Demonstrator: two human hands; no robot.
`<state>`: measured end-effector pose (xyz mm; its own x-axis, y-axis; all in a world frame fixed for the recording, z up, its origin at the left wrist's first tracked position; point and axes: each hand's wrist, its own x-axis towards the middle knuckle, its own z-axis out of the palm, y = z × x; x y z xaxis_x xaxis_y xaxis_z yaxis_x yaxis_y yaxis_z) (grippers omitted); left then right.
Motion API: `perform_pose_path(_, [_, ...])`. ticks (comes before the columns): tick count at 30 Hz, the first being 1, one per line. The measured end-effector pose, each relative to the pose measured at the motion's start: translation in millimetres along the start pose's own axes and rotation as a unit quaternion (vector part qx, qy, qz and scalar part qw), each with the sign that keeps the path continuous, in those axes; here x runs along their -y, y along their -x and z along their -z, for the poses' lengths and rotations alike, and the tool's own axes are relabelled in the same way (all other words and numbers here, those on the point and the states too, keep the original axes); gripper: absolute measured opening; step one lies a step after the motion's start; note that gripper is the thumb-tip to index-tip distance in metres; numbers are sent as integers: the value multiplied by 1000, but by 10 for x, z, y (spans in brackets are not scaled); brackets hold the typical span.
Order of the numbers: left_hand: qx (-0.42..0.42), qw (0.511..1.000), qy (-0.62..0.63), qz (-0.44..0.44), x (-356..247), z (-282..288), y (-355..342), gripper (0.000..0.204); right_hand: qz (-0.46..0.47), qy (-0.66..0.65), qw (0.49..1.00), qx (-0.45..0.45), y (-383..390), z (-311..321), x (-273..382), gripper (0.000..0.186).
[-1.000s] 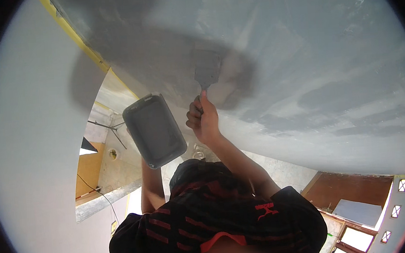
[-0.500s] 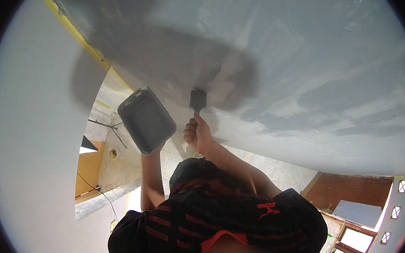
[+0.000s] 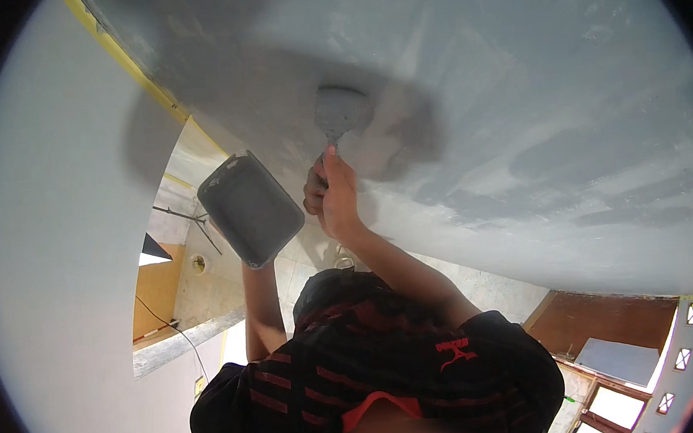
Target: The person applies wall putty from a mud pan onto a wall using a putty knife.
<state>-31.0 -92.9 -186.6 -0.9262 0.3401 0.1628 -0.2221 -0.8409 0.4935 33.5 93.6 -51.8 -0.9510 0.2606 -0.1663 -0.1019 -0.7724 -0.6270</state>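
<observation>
My right hand (image 3: pixel 334 197) is wrapped round the handle of a putty knife (image 3: pixel 341 109), thumb along its neck. The wide blade meets the grey, patchily coated wall (image 3: pixel 468 101), its front edge in shadow. To the left, my left hand (image 3: pixel 260 269) holds up a dark grey rectangular tray (image 3: pixel 252 212), tilted with its hollow side showing. Most of that hand is hidden behind the tray. Pale smears of filler cling to the tray's upper rim.
Yellow tape (image 3: pixel 133 66) runs down the wall's left edge, beside a smooth pale wall (image 3: pixel 44 199). Below left are a thin dark stand (image 3: pixel 192 218) and a hanging cable (image 3: pixel 163 322). A brown wooden panel (image 3: pixel 599 319) stands at lower right.
My right hand has moved up the wall with the putty knife, and the blade now shows its broad grey face. The tray in my left hand has barely shifted.
</observation>
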Motion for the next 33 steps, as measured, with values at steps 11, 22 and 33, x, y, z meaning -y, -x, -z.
perform_pose_path(11, [4, 997, 68, 35, 19, 89, 49, 63, -115, -41, 982, -145, -132, 1007, -825, 54])
perform_pose_path(22, [31, 993, 100, 48, 52, -112, 19, 64, -137, 31, 985, -103, 53, 847, -640, 54])
perform_pose_path(33, [63, 994, 63, 61, 36, -375, -33, 63, 4, 110, 990, -85, 29, 879, -479, 52])
